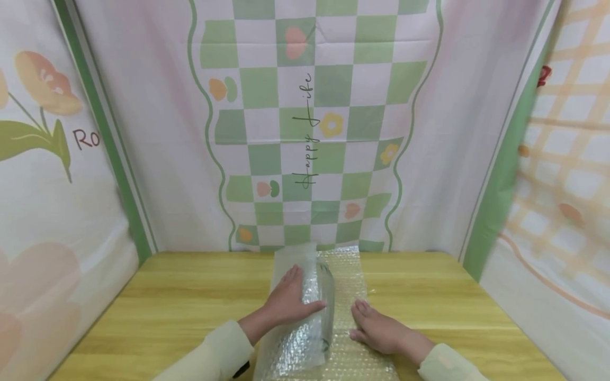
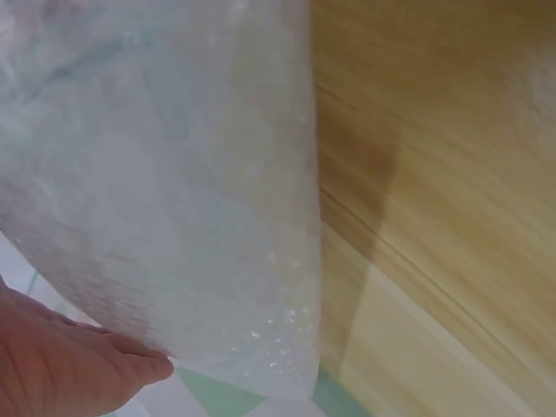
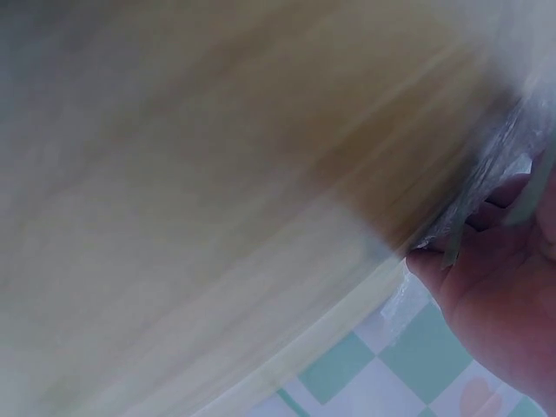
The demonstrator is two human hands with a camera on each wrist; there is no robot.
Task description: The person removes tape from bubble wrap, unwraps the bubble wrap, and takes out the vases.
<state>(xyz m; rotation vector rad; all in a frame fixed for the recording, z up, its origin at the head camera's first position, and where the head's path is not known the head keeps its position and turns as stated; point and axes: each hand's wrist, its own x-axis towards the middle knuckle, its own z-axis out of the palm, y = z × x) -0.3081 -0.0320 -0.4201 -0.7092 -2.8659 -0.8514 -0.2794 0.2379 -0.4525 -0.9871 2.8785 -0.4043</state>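
Observation:
A sheet of clear bubble wrap (image 1: 350, 275) stretches front to back over the middle of the table, with its left side folded over a clear, rounded, greenish item. That item (image 1: 328, 296) shows only as a strip beside the flap's edge; the rest is hidden under the film. My left hand (image 1: 286, 301) lies on the folded flap with fingers straight and thumb reaching across toward the item. In the left wrist view, the flap (image 2: 191, 208) hangs beside the fingertips. At the wrap's right edge, my right hand (image 1: 378, 330) touches the sheet with extended fingers.
The wood-grain table (image 1: 190, 286) extends to both sides of the wrap. Behind it hangs a cloth (image 1: 267, 121) with green checks, and more printed cloth (image 1: 567, 185) closes off the right side. A dark band (image 1: 241, 369) shows under the left sleeve.

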